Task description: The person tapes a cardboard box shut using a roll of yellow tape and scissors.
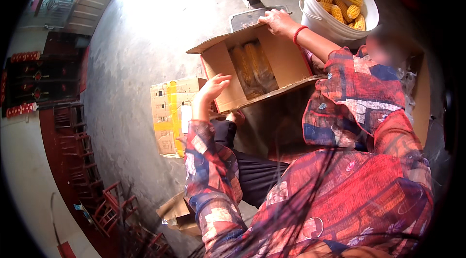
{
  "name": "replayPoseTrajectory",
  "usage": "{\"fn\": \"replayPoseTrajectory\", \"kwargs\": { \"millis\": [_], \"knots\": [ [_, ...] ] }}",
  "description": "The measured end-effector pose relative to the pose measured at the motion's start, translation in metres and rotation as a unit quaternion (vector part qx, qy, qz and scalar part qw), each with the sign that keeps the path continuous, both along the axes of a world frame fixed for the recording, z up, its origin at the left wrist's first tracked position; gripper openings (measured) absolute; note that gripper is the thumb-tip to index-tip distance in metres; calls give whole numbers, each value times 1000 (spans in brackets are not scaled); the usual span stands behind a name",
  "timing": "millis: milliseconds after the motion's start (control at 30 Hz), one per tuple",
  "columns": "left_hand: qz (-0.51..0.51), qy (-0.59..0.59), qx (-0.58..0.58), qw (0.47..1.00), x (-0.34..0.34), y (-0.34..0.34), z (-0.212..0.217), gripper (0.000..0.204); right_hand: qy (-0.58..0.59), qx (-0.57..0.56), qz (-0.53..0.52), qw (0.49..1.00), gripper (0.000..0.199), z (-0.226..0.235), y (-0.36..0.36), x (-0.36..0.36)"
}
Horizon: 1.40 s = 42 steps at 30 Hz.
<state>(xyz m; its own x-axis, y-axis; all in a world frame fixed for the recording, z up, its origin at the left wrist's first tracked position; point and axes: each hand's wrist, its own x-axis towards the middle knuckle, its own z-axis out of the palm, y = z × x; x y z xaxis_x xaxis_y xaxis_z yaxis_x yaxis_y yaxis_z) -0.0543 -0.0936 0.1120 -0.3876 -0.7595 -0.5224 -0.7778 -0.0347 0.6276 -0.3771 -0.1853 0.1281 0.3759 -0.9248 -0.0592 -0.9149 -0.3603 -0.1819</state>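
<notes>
**Two hands steady an open carton of bagged corn**

Two hands bear on one cardboard box, which sits tipped on its side just above the frame's centre, its mouth facing the camera.

Head view: the left hand rests at the box's 8 o'clock corner, fingers spread and loosely curled against the lower flap, pressing rather than gripping. The right hand, a red band at its wrist, lies flat on the top edge at 12 o'clock, not clenched. Inside lie clear bags of corn cobs, stacked lengthwise. A white bucket of loose cobs stands at 2 o'clock, touching or nearly touching the box (hard to tell which). A taped smaller carton lies at 8 o'clock.

Judgement: keeping both edges pinned evenly would stop the tilted box rolling and the bags sliding out.
</notes>
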Motion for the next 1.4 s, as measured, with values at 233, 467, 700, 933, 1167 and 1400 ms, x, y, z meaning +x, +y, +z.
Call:
{"fn": "replayPoseTrajectory", "kwargs": {
  "millis": [233,467,700,933,1167,1400],
  "knots": [
    [-85,-156,132,975,-33,-7,-54,40,-81,45,139,986,18,-22,18,-7],
    [-55,-103,144,983,-39,-9,21,50,-65,86,155,982,20,-70,55,-18],
    [-256,-89,-38,962,-76,39,88,78,-76,202,163,963,28,-59,43,-28],
    [-113,-190,-218,951,-78,5,37,67,-84,450,64,887,67,-32,12,-25],
    [-78,-239,-204,946,-86,-20,-1,68,-158,476,52,863,62,-32,-2,-34],
    [-95,-269,-178,942,-88,-28,-22,55,-128,294,139,937,33,-39,19,-36]
  ]
}}
